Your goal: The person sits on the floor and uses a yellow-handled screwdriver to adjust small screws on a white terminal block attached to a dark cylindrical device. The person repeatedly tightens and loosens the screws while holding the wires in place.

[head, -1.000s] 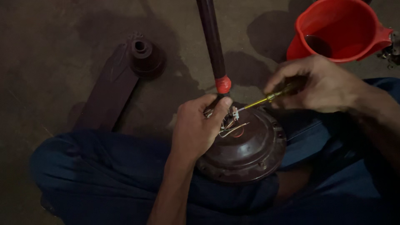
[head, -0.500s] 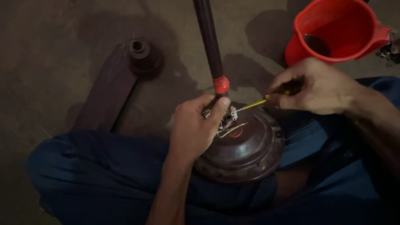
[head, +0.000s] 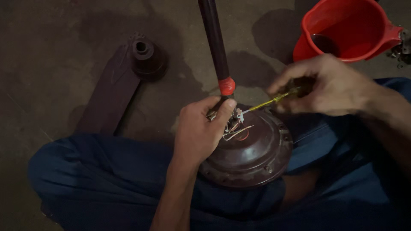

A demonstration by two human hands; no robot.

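Note:
A dark brown round fan motor housing (head: pixel 252 154) rests on my lap, between my legs in blue trousers. Its dark rod (head: pixel 214 38) rises toward the top of the view, with a red tape band (head: pixel 227 85) near its base. My left hand (head: pixel 199 130) grips the base of the rod, beside a small white terminal block (head: pixel 239 114) and loose thin wires (head: pixel 237 132). My right hand (head: pixel 325 85) holds a yellow-shafted screwdriver (head: pixel 269 102), whose tip touches the terminal block.
A red plastic jug (head: pixel 346 30) with some liquid inside stands on the floor at the top right. A dark brown fan blade (head: pixel 107 94) and a dark cup-shaped cover (head: pixel 145 57) lie on the concrete floor at the left.
My right hand has shifted slightly with the screwdriver, still at the terminal block. My left hand stays on the rod base.

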